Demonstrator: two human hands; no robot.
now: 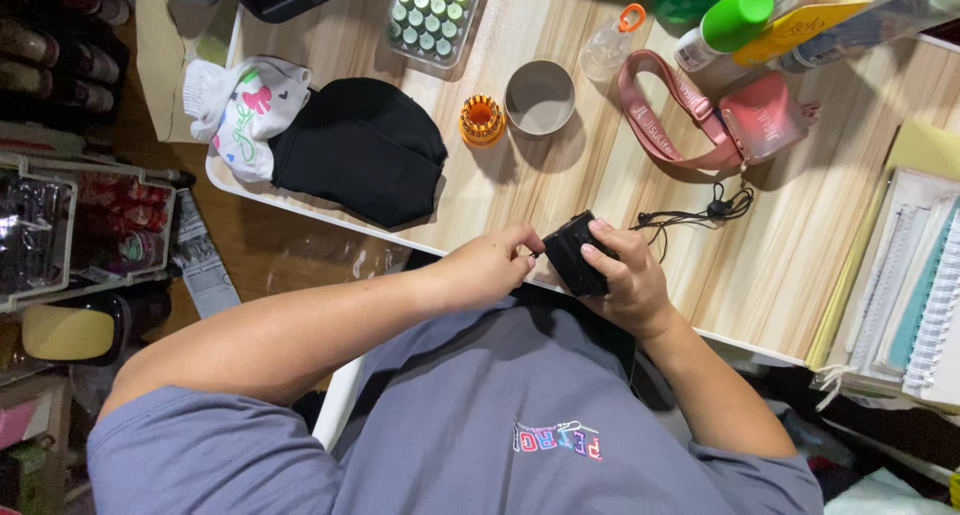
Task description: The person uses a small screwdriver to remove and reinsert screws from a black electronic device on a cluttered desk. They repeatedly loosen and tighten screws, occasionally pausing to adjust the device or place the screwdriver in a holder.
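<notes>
You are wearing the only camera on your head, and it is looking almost straight down, close over your chest and forearms. The wooden table [600, 195] is filling the frame from nine o'clock round to three o'clock. The floor is showing at eight o'clock. No second view is sharing the scene.

A pale wood-grain tabletop [600, 185] fills the upper view, evenly lit from above. Left of it, brown floor [280, 245] shows, with a clear plastic storage rack [60, 225] and shelving in shadow alongside.
</notes>
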